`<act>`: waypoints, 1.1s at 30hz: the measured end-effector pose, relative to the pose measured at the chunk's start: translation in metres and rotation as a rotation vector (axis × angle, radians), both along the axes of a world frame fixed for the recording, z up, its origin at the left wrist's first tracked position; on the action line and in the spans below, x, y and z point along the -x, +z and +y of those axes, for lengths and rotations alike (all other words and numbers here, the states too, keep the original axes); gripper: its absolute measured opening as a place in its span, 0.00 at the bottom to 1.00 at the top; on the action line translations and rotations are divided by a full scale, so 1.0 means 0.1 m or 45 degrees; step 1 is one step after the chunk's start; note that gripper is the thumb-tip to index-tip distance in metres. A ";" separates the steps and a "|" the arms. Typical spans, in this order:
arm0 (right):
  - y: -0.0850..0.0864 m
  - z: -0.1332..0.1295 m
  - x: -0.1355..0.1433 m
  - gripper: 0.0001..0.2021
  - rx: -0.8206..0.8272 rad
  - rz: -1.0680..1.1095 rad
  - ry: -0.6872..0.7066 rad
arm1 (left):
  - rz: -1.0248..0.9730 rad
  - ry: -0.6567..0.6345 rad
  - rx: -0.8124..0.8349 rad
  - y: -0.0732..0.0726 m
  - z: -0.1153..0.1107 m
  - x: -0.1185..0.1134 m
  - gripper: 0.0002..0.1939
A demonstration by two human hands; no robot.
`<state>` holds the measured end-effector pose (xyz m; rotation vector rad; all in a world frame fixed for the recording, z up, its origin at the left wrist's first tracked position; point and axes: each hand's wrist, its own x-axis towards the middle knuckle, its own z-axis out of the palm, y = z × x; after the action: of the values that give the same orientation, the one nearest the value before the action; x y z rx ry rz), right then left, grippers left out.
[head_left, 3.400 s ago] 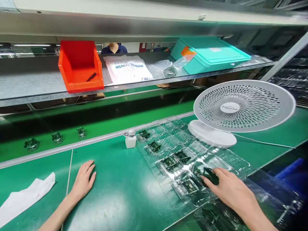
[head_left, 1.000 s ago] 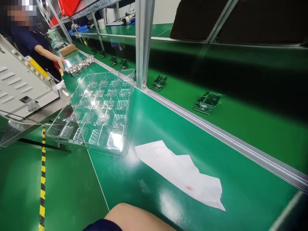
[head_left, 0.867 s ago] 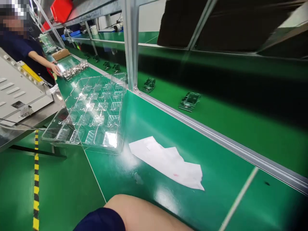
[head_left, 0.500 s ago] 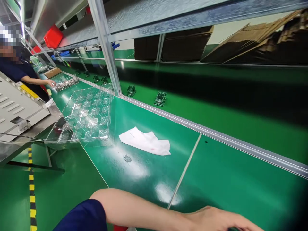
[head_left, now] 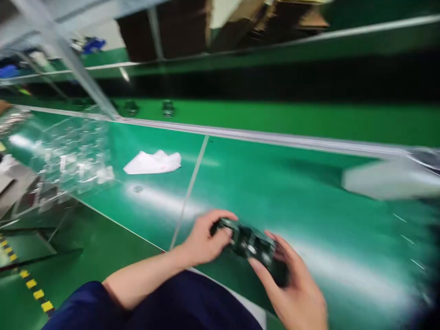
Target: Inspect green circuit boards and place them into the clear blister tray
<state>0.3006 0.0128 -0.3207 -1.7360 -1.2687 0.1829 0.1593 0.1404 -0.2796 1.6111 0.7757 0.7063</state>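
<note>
A dark green circuit board assembly (head_left: 250,243) is held between my two hands above the near edge of the green workbench (head_left: 261,178). My left hand (head_left: 209,236) grips its left end, thumb on top and fingers curled behind. At its right end, my right hand (head_left: 292,275) holds it between thumb and fingers. Motion blur hides the fine details of the board. Beyond my left hand, a white cloth (head_left: 153,162) lies on the bench, with a small grey smudge (head_left: 138,189) in front of it.
Clear plastic trays (head_left: 75,156) stand at the left of the bench. Several more circuit boards, one of them upright (head_left: 167,109), sit on the green conveyor belt (head_left: 275,117) behind a metal rail (head_left: 240,134). A blurred white object (head_left: 388,176) lies at the right.
The view has swung right and down. Both hands now show with the circuit board between them; before, only my left arm and hand were visible at the bottom edge.
</note>
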 end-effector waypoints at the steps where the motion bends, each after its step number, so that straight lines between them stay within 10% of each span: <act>1: -0.03 -0.07 0.06 0.25 -0.001 0.021 -0.063 | -0.020 0.002 0.035 0.01 -0.02 0.03 0.15; 21: -0.03 -0.23 0.11 0.28 -0.045 0.129 -0.021 | -0.066 0.001 0.099 -0.01 -0.08 -0.06 0.04; 33: 0.14 -0.56 0.16 0.28 0.047 0.411 0.000 | -0.181 -0.176 -0.029 0.15 -0.06 0.00 0.15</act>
<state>0.2847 -0.0432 -0.3069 -1.6579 -1.0334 0.4696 0.1596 0.1340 -0.2648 1.5995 0.5496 0.7228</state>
